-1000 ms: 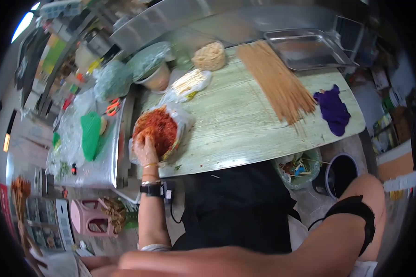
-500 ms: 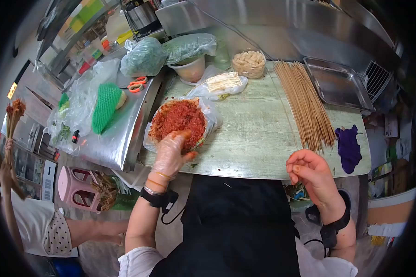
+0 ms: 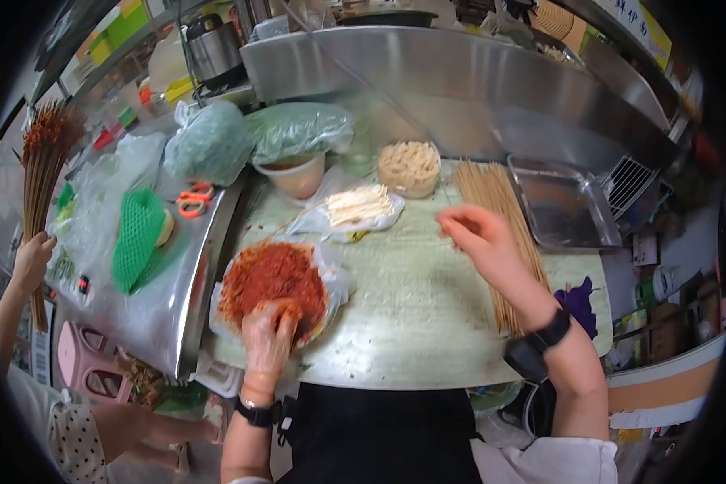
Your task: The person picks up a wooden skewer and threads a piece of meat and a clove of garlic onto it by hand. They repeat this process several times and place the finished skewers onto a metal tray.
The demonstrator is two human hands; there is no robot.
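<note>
My left hand (image 3: pixel 269 343), in a clear plastic glove, has its fingertips in the red chili paste (image 3: pixel 274 274) at the near side of the bowl. Its fingers are curled down, and what they hold, if anything, is hidden. My right hand (image 3: pixel 472 232) is bare and hovers over the table between the pale enoki strips (image 3: pixel 356 205) and the long wooden skewers (image 3: pixel 504 218). Its fingertips are bent together, with the thumb side turned away; nothing large shows in them. A round tub of pale pieces (image 3: pixel 409 167) stands just beyond it.
A metal tray (image 3: pixel 561 202) and a purple cloth (image 3: pixel 578 306) lie at the right. Orange scissors (image 3: pixel 192 200), a green net (image 3: pixel 137 242) and plastic bags are at the left. A co-worker's hand (image 3: pixel 34 260) holds a bundle of skewers (image 3: pixel 47 177) at far left.
My right hand has moved up and left across the table, past the skewers. My left hand remains at the paste. The view has tilted up, and the co-worker's hand and skewer bundle now show more.
</note>
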